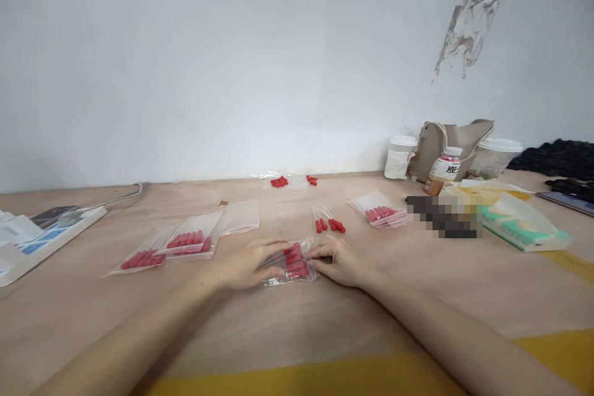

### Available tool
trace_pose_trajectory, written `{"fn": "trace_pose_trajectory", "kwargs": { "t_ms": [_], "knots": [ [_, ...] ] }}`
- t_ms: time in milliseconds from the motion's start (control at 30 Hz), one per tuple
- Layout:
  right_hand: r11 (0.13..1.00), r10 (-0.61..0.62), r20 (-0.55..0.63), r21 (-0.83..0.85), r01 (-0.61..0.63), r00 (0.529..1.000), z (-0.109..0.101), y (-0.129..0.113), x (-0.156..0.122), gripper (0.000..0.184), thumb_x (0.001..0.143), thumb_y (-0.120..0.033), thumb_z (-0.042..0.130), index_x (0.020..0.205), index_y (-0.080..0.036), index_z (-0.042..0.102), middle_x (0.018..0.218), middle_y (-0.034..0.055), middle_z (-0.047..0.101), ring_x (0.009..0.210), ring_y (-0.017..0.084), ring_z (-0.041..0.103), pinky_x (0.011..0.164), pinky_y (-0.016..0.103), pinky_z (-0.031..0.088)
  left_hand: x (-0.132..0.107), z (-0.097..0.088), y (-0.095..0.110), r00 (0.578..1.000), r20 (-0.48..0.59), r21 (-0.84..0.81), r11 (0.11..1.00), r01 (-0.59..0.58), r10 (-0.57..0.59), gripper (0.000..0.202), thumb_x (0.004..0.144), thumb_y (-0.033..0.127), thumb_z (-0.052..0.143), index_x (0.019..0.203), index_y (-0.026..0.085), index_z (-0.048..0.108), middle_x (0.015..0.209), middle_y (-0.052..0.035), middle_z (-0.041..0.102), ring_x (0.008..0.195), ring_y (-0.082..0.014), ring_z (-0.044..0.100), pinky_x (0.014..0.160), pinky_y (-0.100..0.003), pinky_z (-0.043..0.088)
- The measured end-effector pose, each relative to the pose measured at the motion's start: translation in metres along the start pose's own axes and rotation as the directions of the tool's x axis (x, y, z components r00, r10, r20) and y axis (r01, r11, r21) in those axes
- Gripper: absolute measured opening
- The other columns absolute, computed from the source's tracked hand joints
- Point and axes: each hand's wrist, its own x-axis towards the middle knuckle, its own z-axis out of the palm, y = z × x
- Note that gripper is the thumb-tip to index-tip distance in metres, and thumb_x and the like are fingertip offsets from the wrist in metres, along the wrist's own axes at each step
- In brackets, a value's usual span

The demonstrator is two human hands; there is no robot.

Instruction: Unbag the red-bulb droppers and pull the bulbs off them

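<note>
In front of me lies a transparent plastic zip bag (297, 262) with several red-tipped white sticks in it, the red ends showing at its right. My left hand (250, 264) grips the bag's left part, thumb on top and fingers along the far edge. At the right edge, the curled fingers of my right hand (338, 261) hold the plastic. Just beyond the bag, several loose red-tipped sticks (330, 223) lie on the table. Filled zip bags (185, 241) overlap at the left, by a flat bag (241, 216). More filled bags (379, 209) are stacked at the right.
Small red pieces (279, 182) lie on plastic near the wall. A power strip (55, 241) is at the left. Cups (400, 158), a bottle (444, 170), a beige bag (429, 145), a pixelated dark object (445, 216) and a green-white packet (522, 226) stand or lie at the right.
</note>
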Motion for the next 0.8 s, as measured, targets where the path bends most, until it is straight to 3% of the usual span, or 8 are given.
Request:
{"fn": "trace_pose_trajectory", "kwargs": {
  "t_ms": [133,267,367,533,800],
  "knots": [
    [1.000,0.002,0.032,0.011,-0.002,0.999,-0.004,-0.002,0.002,0.021,0.078,-0.022,0.055,0.097,-0.021,0.064,0.090,0.0022,0.064,0.077,0.012,0.055,0.073,0.025,0.043,-0.020,0.024,0.001,0.998,-0.046,-0.135,0.990,0.041,-0.048,0.056,0.086,0.036,0.043,0.136,0.025,0.022,0.137,-0.0063,0.034,0.124,-0.0207,0.035,0.100,-0.037,0.033],
    [0.989,0.131,0.071,0.061,-0.136,0.989,-0.005,0.000,0.005,0.031,0.075,-0.033,0.059,0.103,-0.020,0.060,0.073,-0.0019,0.059,0.059,0.009,0.048,0.054,0.020,0.039,-0.014,0.035,0.001,0.978,-0.112,-0.234,0.961,0.149,-0.178,0.054,0.086,0.036,0.043,0.135,0.023,0.024,0.135,-0.0066,0.038,0.121,-0.0198,0.040,0.099,-0.038,0.035],
    [0.979,0.187,0.077,0.068,-0.192,0.979,-0.002,0.001,0.008,0.032,0.068,-0.037,0.065,0.096,-0.020,0.062,0.066,-0.0038,0.055,0.055,0.008,0.045,0.050,0.019,0.036,-0.008,0.036,0.003,0.969,-0.137,-0.264,0.950,0.165,-0.206,0.053,0.086,0.036,0.044,0.135,0.024,0.026,0.131,-0.0066,0.044,0.118,-0.0199,0.042,0.098,-0.039,0.036],
    [0.972,0.235,-0.009,0.013,-0.235,0.972,0.005,-0.005,0.010,0.028,0.061,-0.029,0.071,0.084,-0.020,0.060,0.073,-0.0022,0.059,0.062,0.010,0.049,0.056,0.022,0.038,-0.008,0.037,0.005,0.965,-0.178,-0.280,0.950,0.139,-0.194,0.050,0.085,0.034,0.045,0.132,0.024,0.032,0.129,-0.0062,0.047,0.115,-0.0198,0.046,0.095,-0.039,0.039],
    [0.960,0.252,0.074,0.102,-0.259,0.965,0.008,-0.006,0.010,0.028,0.066,-0.020,0.064,0.091,-0.019,0.052,0.080,-0.0005,0.058,0.066,0.011,0.052,0.058,0.021,0.041,-0.009,0.035,0.005,0.968,-0.171,-0.307,0.944,0.123,-0.182,0.048,0.085,0.034,0.046,0.130,0.024,0.035,0.127,-0.0058,0.048,0.113,-0.0195,0.047,0.094,-0.038,0.039]
  ]
}}
